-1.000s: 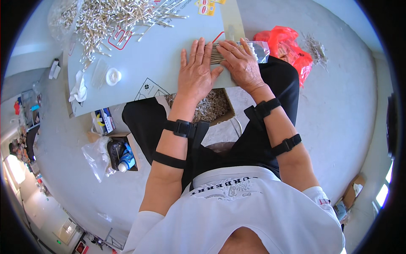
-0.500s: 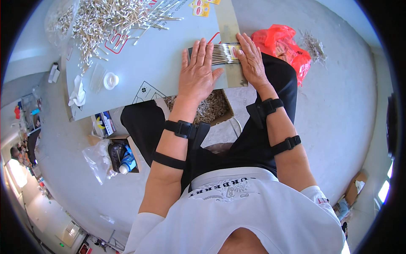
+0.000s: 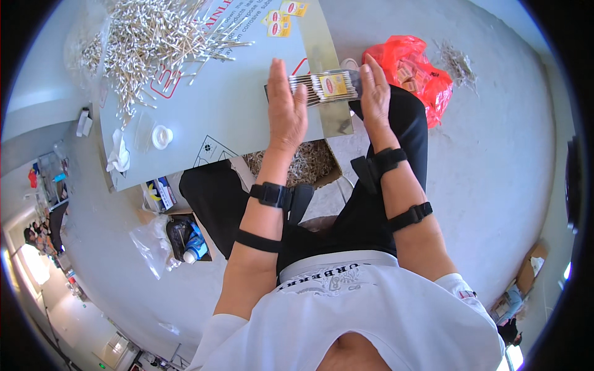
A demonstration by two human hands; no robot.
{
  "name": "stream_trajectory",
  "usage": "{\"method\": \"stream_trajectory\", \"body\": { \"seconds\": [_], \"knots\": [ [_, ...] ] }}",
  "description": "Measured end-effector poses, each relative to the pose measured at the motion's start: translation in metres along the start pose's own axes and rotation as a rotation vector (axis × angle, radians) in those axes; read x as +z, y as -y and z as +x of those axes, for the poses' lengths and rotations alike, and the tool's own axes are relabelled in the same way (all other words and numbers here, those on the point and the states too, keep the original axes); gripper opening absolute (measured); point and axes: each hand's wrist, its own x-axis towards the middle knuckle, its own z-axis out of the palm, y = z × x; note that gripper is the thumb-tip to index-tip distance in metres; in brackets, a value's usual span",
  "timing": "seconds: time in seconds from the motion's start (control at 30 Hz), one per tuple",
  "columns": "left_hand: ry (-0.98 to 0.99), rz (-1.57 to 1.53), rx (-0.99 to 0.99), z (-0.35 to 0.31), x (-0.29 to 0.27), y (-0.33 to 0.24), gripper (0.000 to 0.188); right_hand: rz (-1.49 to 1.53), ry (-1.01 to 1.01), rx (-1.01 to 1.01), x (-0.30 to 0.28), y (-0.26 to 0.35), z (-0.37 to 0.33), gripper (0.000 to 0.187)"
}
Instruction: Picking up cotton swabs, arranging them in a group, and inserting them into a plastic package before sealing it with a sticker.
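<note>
A flat pack of cotton swabs (image 3: 307, 88) with a yellow label card (image 3: 333, 85) lies at the table's right edge, between my two hands. My left hand (image 3: 286, 111) stands on its side at the pack's left end, fingers stretched and pointing away from me. At the other end is my right hand (image 3: 375, 96), its fingers straight and its palm turned toward the pack. Whether either palm presses on the pack is hard to tell. Clear film shows around the pack's right end. Loose cotton swabs (image 3: 154, 46) form a large heap at the far left.
Yellow label cards (image 3: 279, 23) lie on the far part of the table (image 3: 229, 105). A small white round tub (image 3: 162, 136) and crumpled tissue (image 3: 118, 152) sit at the left. A red plastic bag (image 3: 408, 68) rests beyond my right knee. Below the table stands a box of swabs (image 3: 297, 162).
Both hands have turned from lying palm down over the pack to standing on edge at its two ends. More of the pack and its label now shows. The view has shifted slightly.
</note>
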Motion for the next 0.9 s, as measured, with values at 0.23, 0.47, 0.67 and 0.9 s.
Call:
{"method": "stream_trajectory", "body": {
  "seconds": [0.23, 0.47, 0.67, 0.9],
  "knots": [
    [-0.136, -0.272, -0.138, 0.019, 0.018, -0.004, 0.050, 0.359, 0.130, 0.484, 0.008, 0.005, 0.002, 0.032],
    [-0.229, -0.417, -0.156, 0.019, 0.030, -0.012, 0.053, 0.286, 0.079, 0.358, 0.010, -0.004, 0.003, 0.028],
    [-0.251, -0.597, -0.215, 0.024, 0.046, -0.021, 0.057, 0.271, 0.045, 0.329, 0.015, 0.008, -0.005, 0.029],
    [-0.222, -0.978, -0.275, 0.033, 0.048, -0.018, 0.064, 0.311, 0.078, 0.266, 0.013, 0.008, -0.006, 0.029]
  ]
}}
